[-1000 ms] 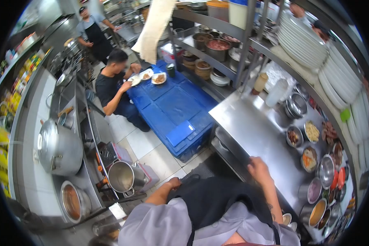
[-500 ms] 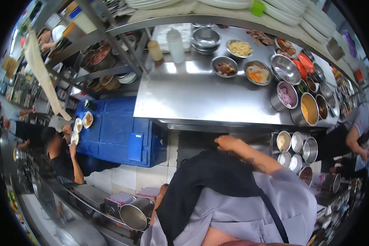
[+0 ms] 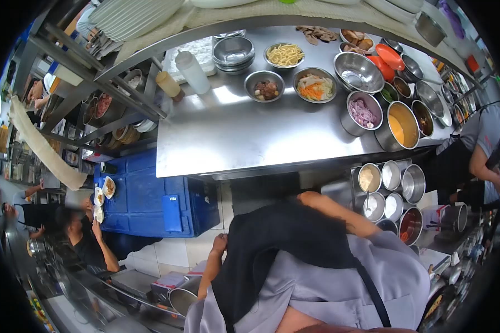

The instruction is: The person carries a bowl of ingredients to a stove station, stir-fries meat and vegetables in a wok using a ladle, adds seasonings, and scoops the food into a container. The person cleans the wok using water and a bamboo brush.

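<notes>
My left hand (image 3: 220,242) hangs low at the left edge of my black apron (image 3: 272,233). Its fingers look curled in, and nothing shows in them. My right hand (image 3: 308,198) is in front of my body, near the front side of the steel table (image 3: 222,141). The apron covers part of it, so its fingers are mostly hidden. Nearest to it on the right are several steel pots, one with a pale powder (image 3: 369,176). On the table stand a bowl of noodles (image 3: 284,55), a bowl of sliced vegetables (image 3: 315,85) and a bowl of meat pieces (image 3: 264,87).
A pot of orange liquid (image 3: 404,126) and a pot of sliced onion (image 3: 363,114) stand at the table's right. Left of the table is a big blue box (image 3: 139,194). A person (image 3: 80,233) holds small dishes beside it. Another person (image 3: 478,150) stands at the right.
The view has turned, and the table and box appear shifted left. My left hand has come up more into view beside the apron. More of my right hand is covered by the apron.
</notes>
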A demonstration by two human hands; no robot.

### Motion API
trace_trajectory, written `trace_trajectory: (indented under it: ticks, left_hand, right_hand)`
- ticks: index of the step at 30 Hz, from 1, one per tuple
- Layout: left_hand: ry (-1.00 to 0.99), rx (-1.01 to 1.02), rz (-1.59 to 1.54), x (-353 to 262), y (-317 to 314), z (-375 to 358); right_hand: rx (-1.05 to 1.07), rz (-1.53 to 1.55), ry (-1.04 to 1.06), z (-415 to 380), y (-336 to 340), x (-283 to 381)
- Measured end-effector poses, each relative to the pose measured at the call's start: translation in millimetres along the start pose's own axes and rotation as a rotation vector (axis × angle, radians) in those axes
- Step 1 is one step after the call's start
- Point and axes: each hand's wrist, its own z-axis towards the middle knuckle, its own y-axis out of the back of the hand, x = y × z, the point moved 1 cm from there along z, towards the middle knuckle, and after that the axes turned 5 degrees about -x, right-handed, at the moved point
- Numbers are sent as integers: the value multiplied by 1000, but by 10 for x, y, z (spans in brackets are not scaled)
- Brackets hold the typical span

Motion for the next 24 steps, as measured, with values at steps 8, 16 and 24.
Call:
trace_trajectory:
  ticks: [8, 16, 24]
  left_hand:
    - [34, -29, -47, -807, 59, 82]
    - [-1002, -422, 252, -3184, 977, -69]
    - [-1062, -274, 658, -3726, 996, 601]
  right_hand:
    - [35, 83, -223, -481, 388, -110]
    - [-130, 125, -247, -158, 408, 213]
    - [-164, 258, -265, 105, -133, 597]
